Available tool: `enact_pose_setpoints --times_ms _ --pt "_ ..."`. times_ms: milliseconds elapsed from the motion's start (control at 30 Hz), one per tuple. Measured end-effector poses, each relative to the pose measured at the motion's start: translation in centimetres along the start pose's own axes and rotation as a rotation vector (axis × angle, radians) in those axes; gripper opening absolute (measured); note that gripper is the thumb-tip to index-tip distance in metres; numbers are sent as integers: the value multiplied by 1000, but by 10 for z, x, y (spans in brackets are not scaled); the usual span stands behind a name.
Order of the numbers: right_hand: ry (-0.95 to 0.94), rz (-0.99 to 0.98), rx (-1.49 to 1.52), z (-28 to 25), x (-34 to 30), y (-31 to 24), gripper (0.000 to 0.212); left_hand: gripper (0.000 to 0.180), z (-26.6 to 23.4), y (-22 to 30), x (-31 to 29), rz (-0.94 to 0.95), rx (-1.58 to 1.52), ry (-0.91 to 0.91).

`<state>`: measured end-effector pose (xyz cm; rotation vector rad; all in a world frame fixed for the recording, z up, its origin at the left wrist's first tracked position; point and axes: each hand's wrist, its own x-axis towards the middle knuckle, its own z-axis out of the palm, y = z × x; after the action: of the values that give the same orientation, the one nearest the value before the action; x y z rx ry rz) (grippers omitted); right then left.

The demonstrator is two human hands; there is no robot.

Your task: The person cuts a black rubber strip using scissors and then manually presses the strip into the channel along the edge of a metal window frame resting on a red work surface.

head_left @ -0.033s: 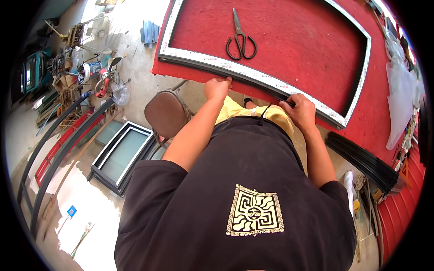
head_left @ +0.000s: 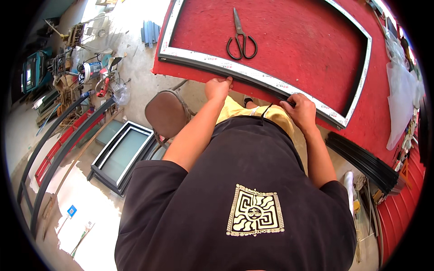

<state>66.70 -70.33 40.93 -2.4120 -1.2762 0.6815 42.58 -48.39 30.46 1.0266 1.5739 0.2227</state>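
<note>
A dark window frame (head_left: 253,73), its upper face covered in white printed protective film, lies on a red-covered table (head_left: 289,58). My left hand (head_left: 218,89) is closed at the frame's near side, thumb and fingertips pressed together against its outer edge. What those fingers pinch is too small to make out. Farther right along the same side, my right hand (head_left: 300,109) is closed, its thumb and forefinger on a thin black strip (head_left: 289,103) beside the frame. Inside the frame, black-handled scissors (head_left: 239,38) rest on the red cover, points facing away from me.
A brown-seated chair (head_left: 166,114) stands left of my legs. Beyond it a smaller glazed window (head_left: 122,151) lies on the floor. Dark profiles (head_left: 361,160) are stacked at the right, below clear plastic sheeting (head_left: 401,101). Tools and a red-handled machine (head_left: 103,85) crowd the far left.
</note>
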Motion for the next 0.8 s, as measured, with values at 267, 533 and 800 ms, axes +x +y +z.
enact_pose_setpoints --times_ms 267,533,800 --pt "16 -31 7 3 -1 6 33 34 -25 -5 7 -83 -239 -15" --pt "36 -18 15 3 -1 5 34 38 -14 -3 -4 -11 -82 3" --pt "21 -91 -61 9 -6 7 33 43 7 -8 -14 -52 7 -98"
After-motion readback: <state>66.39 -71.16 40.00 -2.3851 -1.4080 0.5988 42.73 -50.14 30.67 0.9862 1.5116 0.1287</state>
